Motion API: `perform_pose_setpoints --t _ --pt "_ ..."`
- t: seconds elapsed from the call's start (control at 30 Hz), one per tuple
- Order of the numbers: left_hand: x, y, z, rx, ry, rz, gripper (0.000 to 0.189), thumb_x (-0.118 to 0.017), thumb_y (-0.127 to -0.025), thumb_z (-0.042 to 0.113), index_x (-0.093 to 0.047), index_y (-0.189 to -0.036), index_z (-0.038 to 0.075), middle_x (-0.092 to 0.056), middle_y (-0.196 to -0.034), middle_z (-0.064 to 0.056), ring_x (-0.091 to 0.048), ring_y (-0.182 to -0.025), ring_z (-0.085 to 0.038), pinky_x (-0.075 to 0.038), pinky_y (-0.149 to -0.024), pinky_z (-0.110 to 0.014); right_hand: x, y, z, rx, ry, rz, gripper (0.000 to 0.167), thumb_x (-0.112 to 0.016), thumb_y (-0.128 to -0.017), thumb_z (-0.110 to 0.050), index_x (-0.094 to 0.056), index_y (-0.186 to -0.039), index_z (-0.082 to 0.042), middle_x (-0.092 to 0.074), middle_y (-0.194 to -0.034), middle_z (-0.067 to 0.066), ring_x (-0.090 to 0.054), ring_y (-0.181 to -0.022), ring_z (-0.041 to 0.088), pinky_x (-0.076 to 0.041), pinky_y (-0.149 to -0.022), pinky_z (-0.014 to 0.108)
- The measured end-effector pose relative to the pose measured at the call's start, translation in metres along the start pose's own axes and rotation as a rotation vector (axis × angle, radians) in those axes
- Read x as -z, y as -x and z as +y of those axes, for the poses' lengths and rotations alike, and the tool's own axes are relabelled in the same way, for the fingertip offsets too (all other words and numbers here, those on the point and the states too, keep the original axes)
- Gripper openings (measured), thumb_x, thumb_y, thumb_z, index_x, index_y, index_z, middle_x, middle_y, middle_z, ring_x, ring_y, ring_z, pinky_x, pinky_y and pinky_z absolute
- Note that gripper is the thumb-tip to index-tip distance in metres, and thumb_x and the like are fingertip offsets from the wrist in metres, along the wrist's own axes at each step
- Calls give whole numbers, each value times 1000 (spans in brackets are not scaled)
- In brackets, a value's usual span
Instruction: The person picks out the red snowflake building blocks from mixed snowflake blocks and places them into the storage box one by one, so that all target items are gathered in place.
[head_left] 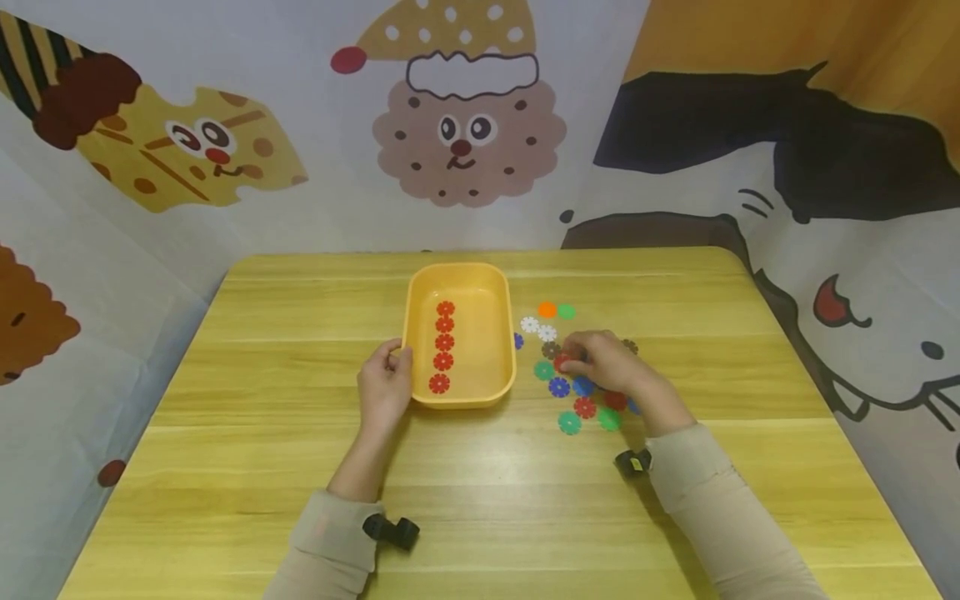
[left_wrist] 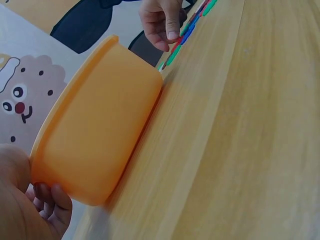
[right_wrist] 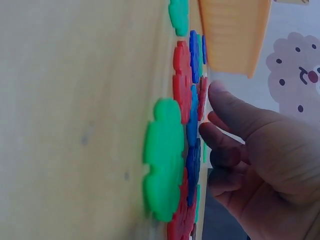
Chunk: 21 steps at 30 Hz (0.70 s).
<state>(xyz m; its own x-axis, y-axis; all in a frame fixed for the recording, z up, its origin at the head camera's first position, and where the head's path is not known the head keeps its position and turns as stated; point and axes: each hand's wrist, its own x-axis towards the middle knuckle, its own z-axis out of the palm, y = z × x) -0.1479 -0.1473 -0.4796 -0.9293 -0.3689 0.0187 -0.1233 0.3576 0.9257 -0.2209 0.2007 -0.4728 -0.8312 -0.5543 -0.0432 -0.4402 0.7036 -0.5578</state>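
Observation:
A yellow-orange plastic tray point(head_left: 501, 392) sits on the table, with several red snowflake discs point(head_left: 444, 342) lined up in a column inside it. My left hand point(head_left: 385, 385) grips the tray's left side; in the left wrist view the thumb is at the rim and the fingers curl against the outer wall. To the right of the tray, my right hand point(head_left: 606, 360) reaches into a loose spread of discs. Its thumb and fingertips are right at a red disc point(right_wrist: 202, 97), with the thumb and index finger apart. The palm and fingers hide some discs in the head view.
Around the right hand lie green point(head_left: 569, 422), blue point(head_left: 558, 387), white point(head_left: 530, 324), orange point(head_left: 547, 309) and brown discs, some overlapping. The wooden table point(head_left: 480, 517) meets a cartoon-printed cloth point(head_left: 322, 225) at its back edge. Each sleeve cuff has a black wrist device point(head_left: 392, 531).

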Motion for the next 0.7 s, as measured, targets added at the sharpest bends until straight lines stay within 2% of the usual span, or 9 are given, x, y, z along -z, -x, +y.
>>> perform_pose_setpoints --t 0.17,0.3,0.5,0.7 --pt "0 0 0 6 -5 1 33 -60 -103 22 -66 -127 1 -56 -75 -8 -49 -58 -16 -40 -46 -21 1 0 -3 2 44 -20 35 -81 -88 -16 -68 -116 1 -67 -100 7 -61 -92 24 -54 -85 44" --pt "0 1 0 8 -3 -1 32 -60 -103 21 -65 -128 1 -57 -75 -7 -50 -58 -15 -41 -47 -21 3 0 -4 -34 45 -54 33 -79 -90 -15 -66 -116 1 -63 -104 9 -59 -97 27 -52 -89 46" --pt "1 1 1 -6 -5 0 32 -60 -103 20 -66 -127 1 -56 -74 -7 -49 -57 -15 -40 -46 -21 4 -2 -3 -90 -4 -54 28 -74 -94 -12 -59 -115 -2 -66 -96 7 -62 -85 22 -55 -81 42" --pt "1 0 2 -5 -8 0 32 -60 -103 20 -66 -128 1 -56 -74 -7 -49 -57 -14 -41 -47 -21 6 -2 -1 -77 24 -48 35 -78 -90 -13 -64 -120 -2 -71 -102 9 -65 -88 22 -56 -85 44"
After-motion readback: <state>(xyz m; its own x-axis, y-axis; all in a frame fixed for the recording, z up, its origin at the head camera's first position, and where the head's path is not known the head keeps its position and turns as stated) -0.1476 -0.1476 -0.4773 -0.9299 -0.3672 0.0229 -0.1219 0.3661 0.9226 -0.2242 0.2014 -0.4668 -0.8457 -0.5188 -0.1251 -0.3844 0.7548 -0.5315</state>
